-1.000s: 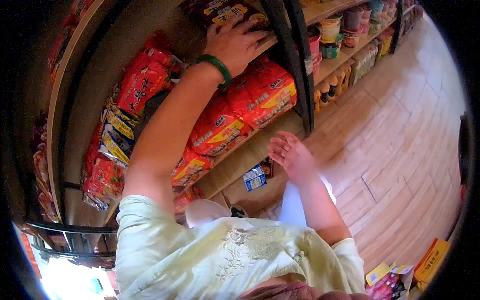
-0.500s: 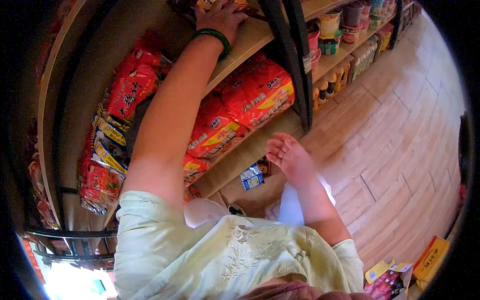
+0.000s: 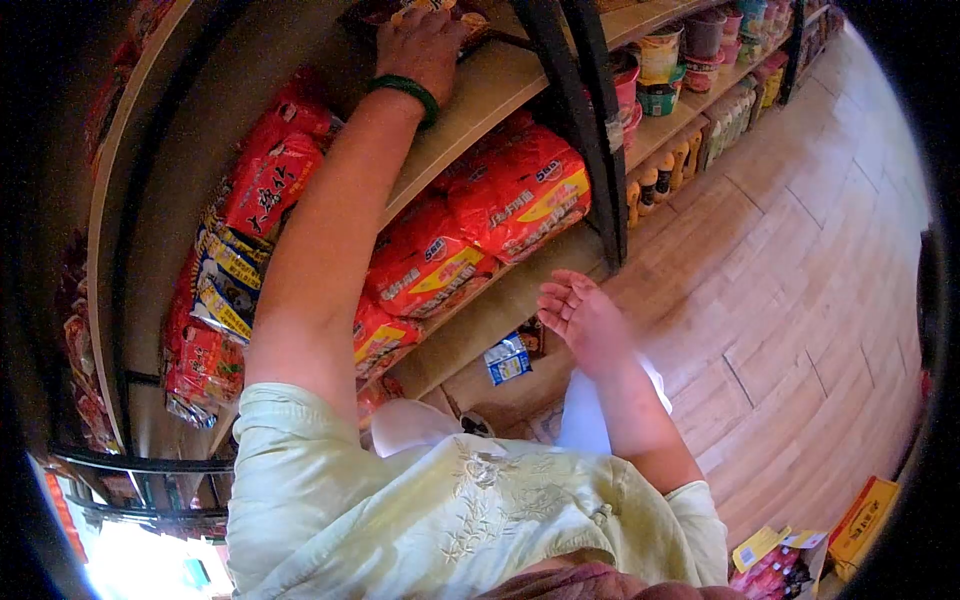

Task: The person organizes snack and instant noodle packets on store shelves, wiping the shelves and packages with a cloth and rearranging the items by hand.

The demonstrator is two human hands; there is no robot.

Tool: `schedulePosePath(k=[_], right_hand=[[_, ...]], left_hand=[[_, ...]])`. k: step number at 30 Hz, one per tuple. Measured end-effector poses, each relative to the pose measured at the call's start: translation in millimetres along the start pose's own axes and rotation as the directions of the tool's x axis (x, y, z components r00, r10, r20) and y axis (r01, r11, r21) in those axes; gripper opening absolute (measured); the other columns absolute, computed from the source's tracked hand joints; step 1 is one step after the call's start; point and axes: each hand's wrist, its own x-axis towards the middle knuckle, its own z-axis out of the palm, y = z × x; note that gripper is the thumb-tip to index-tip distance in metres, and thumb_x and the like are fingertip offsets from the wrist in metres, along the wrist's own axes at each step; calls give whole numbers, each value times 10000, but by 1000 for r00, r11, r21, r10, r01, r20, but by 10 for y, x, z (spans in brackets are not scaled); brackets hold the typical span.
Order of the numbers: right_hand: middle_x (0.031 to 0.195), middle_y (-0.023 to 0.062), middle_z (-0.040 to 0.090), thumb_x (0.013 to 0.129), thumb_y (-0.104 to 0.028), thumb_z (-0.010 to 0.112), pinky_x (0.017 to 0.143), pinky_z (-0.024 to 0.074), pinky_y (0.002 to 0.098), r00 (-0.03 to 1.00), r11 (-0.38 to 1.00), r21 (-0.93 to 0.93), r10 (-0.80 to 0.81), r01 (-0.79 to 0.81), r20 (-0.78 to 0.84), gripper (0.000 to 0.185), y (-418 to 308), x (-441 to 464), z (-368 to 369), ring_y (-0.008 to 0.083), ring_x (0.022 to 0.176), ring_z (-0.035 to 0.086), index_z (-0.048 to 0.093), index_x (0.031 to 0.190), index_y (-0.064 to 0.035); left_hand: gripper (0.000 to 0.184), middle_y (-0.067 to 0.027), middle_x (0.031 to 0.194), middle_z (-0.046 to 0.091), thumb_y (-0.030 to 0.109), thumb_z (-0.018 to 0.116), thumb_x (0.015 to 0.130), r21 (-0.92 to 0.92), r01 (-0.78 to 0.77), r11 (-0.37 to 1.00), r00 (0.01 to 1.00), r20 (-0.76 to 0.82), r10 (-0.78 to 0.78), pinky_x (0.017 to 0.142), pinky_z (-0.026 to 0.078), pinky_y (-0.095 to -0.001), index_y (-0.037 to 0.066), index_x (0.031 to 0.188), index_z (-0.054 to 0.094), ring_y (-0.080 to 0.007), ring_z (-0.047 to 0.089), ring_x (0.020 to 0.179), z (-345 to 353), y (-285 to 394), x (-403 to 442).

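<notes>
My left hand (image 3: 420, 48), with a green bangle on the wrist, reaches to the upper shelf (image 3: 465, 115). Its fingers bend over a dark red packet (image 3: 472, 18) with orange patches, which is partly cut off by the top of the view. Below the forearm are red multi-packs of instant noodles (image 3: 520, 190) on the lower shelf. My right hand (image 3: 580, 312) hangs in the air beside the shelf's end, fingers loosely curled and apart, with nothing in it. A small blue and white packet (image 3: 507, 358) lies low down, left of that hand.
Red packets (image 3: 262, 185) and blue-yellow packets (image 3: 228, 275) stand on the left. A black shelf post (image 3: 598, 130) rises between bays, with cup noodles (image 3: 660, 55) and bottles (image 3: 662, 175) beyond. Wood-look floor (image 3: 770, 290) stretches right. A yellow box (image 3: 862, 525) sits at lower right.
My left hand has shifted a little left and its fingers look less spread on the packet. The left forearm has swung slightly left. My right hand has barely moved.
</notes>
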Motion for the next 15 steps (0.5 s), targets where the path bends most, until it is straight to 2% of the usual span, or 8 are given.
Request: schedulePosePath(k=[3, 5, 8, 9, 11, 12, 13, 15], right_hand=[[1055, 108, 591, 863, -238, 521, 864, 468, 392, 1000, 1000, -11, -1, 1, 3, 340, 0, -6, 25, 240, 952, 584, 476, 1151, -63], [1055, 109, 591, 861, -239, 523, 866, 468, 392, 1000, 1000, -12, -3, 3, 2, 344, 19, 10, 8, 242, 954, 583, 476, 1152, -63], [1056, 110, 591, 863, -251, 524, 868, 466, 392, 1000, 1000, -29, -8, 8, -2, 344, 22, 26, 5, 244, 962, 579, 479, 1148, -65], [1057, 109, 591, 865, -260, 522, 869, 464, 392, 1000, 999, -42, -9, 9, -7, 341, 22, 22, 1, 243, 968, 576, 482, 1144, -68], [1055, 102, 591, 873, -273, 514, 871, 462, 391, 1000, 999, -47, 4, -5, -28, 333, 28, 34, -16, 241, 973, 572, 488, 1137, -73], [1053, 95, 592, 880, -285, 506, 873, 460, 391, 999, 999, -52, 13, -16, -43, 326, 25, 51, -21, 239, 978, 568, 494, 1131, -78], [1053, 95, 592, 880, -285, 506, 873, 460, 391, 998, 998, -52, 25, -28, -54, 326, 10, 75, -28, 239, 978, 568, 494, 1131, -78], [1045, 81, 594, 895, -301, 484, 874, 459, 394, 999, 1000, 13, -11, 11, -33, 312, 25, 80, -116, 232, 978, 563, 504, 1116, -81]], left_hand=[[301, -98, 1220, 517, 130, 427, 859, -143, 69, 987, 997, 40, -64, 984, 370, -446, 153, 1119, 577, -299, 473, 1159, -77, 24, -32], [315, -116, 1253, 494, 116, 392, 875, -201, 251, 947, 889, 434, -144, 991, 374, -444, 141, 1132, 572, -301, 448, 1185, -115, 40, -10], [314, -138, 1262, 477, 106, 393, 875, -249, 141, 958, 970, 230, -83, 972, 400, -439, 117, 1139, 563, -321, 483, 1146, 239, -8, -140], [314, -138, 1262, 477, 106, 393, 875, -252, 144, 957, 969, 232, -85, 972, 400, -439, 117, 1139, 563, -321, 483, 1146, 330, -24, -135], [311, -141, 1210, 522, 110, 409, 867, -270, 97, 958, 995, 5, -99, 958, 411, -441, 99, 1142, 555, -331, 516, 1103, 464, -29, -163], [311, -141, 1210, 522, 110, 409, 867, -274, 101, 957, 995, 14, -100, 958, 411, -441, 99, 1142, 555, -331, 516, 1103, 277, 3, -138], [301, -138, 1167, 550, 128, 426, 863, -338, 230, 913, 955, 258, -145, 961, 407, -437, 94, 1127, 564, -335, 526, 1084, 99, 31, -62], [344, -123, 1189, 517, 260, 379, 910, -608, 398, 687, 911, 352, -215, 976, 362, -427, 109, 1186, 519, -315, 482, 1114, -82, 40, -66]])
